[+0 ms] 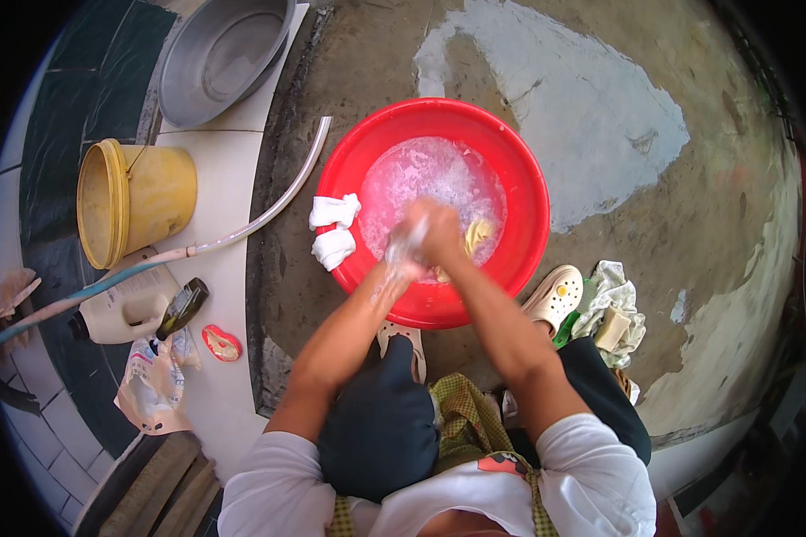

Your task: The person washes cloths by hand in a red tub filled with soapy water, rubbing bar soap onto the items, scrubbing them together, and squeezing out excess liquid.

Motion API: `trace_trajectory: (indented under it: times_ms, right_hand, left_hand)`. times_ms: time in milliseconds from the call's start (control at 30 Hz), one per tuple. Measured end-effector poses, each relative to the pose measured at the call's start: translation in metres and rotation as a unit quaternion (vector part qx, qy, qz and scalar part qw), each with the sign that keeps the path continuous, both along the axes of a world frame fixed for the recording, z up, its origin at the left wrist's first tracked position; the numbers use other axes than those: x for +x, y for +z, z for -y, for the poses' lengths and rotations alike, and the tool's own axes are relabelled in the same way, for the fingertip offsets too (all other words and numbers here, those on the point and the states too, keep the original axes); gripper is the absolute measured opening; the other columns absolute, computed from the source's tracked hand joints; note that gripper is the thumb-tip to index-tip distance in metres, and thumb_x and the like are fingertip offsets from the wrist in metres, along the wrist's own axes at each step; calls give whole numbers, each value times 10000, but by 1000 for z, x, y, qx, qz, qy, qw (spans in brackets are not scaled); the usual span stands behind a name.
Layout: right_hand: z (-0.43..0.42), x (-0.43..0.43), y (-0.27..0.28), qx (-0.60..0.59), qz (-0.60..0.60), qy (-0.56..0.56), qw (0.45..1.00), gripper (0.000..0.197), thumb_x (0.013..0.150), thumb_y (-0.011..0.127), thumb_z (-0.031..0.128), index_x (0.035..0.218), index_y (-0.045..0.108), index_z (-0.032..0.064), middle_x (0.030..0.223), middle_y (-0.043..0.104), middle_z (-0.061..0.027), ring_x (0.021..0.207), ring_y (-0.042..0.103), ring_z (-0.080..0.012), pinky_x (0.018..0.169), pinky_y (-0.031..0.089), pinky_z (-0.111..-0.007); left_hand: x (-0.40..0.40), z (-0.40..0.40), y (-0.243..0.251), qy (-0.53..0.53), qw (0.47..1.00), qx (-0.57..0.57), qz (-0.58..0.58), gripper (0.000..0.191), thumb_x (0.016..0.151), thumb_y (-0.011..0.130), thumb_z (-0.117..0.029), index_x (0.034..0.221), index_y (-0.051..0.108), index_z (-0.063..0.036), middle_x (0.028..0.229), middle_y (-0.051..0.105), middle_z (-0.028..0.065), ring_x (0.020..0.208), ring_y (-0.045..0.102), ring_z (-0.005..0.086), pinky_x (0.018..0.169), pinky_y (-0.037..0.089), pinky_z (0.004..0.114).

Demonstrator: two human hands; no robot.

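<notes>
A red plastic basin point(537, 201) of sudsy water stands on the floor between my feet. Over the water my left hand point(408, 265) and my right hand point(436, 231) are pressed together, blurred by motion. Between them both grip a wet white cloth point(406, 245), probably a small garment; the fingers are partly hidden. Just right of my hands, a pale yellow cloth point(478, 235) pokes out of the suds. Two bunched white cloths, an upper one point(334, 211) and a lower one point(334, 249), hang over the basin's left rim.
On the left ledge are a grey metal basin point(228, 60), a yellow bucket point(154, 188), a beige jug point(131, 305), a dark bottle point(183, 307) and a red soap dish point(221, 343). A hose point(269, 218) crosses there. To the right, a soap bar point(612, 329) rests on a patterned cloth point(604, 288).
</notes>
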State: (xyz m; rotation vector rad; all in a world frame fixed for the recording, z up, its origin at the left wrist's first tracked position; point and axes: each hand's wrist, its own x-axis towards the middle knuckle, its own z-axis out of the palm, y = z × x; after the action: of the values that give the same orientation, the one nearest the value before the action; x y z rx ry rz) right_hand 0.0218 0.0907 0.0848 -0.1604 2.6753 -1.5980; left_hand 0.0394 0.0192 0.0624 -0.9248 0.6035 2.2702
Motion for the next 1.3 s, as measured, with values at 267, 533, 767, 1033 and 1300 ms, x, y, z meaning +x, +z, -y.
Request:
trace_trajectory:
  times_ms: [267, 533, 767, 1033, 1300]
  right_hand:
    - [3, 29, -30, 151, -123, 113, 974, 111, 667, 575, 220, 649, 576, 111, 632, 569, -114, 575, 562, -281, 639, 458, -393]
    - [2, 25, -3, 71, -151, 31, 985, 136, 707, 498, 124, 607, 523, 35, 592, 542, -136, 515, 537, -268, 432, 406, -356]
    - [-14, -1, -17, 167, -145, -13, 975, 172, 701, 507, 150, 552, 490, 68, 570, 515, -114, 516, 514, -298, 423, 392, -392]
    - [-23, -14, -25, 32, -1, -76, 997, 262, 748, 480, 190, 541, 458, 32, 484, 468, -128, 405, 454, -184, 387, 365, -362]
    - [-12, 8, -28, 154, -105, 17, 982, 163, 692, 496, 162, 576, 538, 56, 531, 518, -117, 491, 535, -257, 503, 430, -382]
  left_hand:
    - [-7, 3, -12, 18, 1000, -13, -22, 211, 819, 451, -345, 786, 490, -140, 572, 467, -7, 472, 470, 136, 421, 393, 282]
    - [-5, 9, -10, -7, 992, -110, 58, 221, 812, 453, -346, 732, 511, -148, 571, 483, -9, 405, 455, 122, 291, 323, 264]
    - [-7, -9, 16, 26, 997, -29, 66, 185, 813, 464, -300, 722, 495, -142, 570, 479, -12, 432, 460, 118, 354, 366, 265]
    - [7, 2, 4, -98, 994, 19, -53, 224, 840, 423, -319, 759, 484, -119, 619, 484, 12, 564, 505, 115, 466, 433, 264]
    - [7, -5, -5, 69, 993, 95, -18, 169, 869, 413, -220, 847, 512, -85, 727, 526, 32, 695, 560, 124, 583, 490, 293]
